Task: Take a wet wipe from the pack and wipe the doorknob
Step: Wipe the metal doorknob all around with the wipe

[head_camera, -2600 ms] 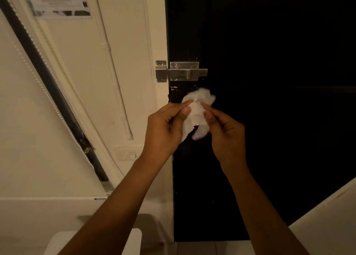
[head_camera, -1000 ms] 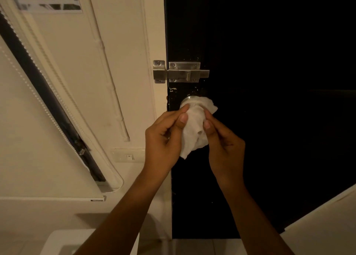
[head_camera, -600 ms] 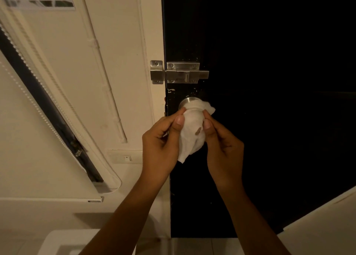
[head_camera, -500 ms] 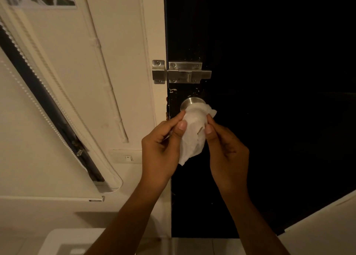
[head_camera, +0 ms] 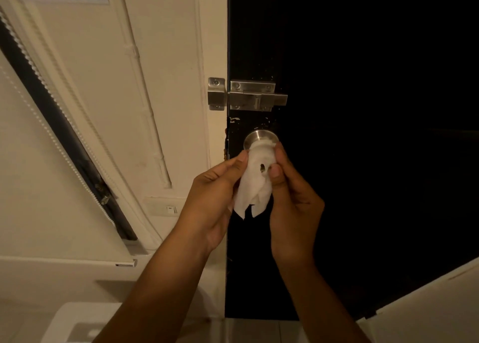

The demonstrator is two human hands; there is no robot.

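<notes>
Wiping is the step in hand: the wet wipe (head_camera: 255,184) is out of its pack, which is nowhere in view, and it's draped over the front of the doorknob (head_camera: 260,138) on the dark door (head_camera: 363,161). Left hand (head_camera: 212,200) pinches the wipe's left edge, its fingers (head_camera: 239,161) closed together on the cloth; right hand (head_camera: 293,200) clamps the other side, thumb and fingers pressed on the wipe just beside the knob. Only the knob's upper metal rim shows above the cloth, with the rest wrapped, and the wipe's loose tail hangs down between the two hands. There's a small dark hole in the wipe near the right thumb; whether it's a tear or a fold I can't tell. Above the knob sits a metal slide bolt (head_camera: 255,96), well clear of the action. Judging from this, the knob's face is covered but the top rim and the back toward the door look unwiped, so the next move calls for keeping the cloth snug and twisting it around the knob, working up and behind, without snagging that weak spot.
</notes>
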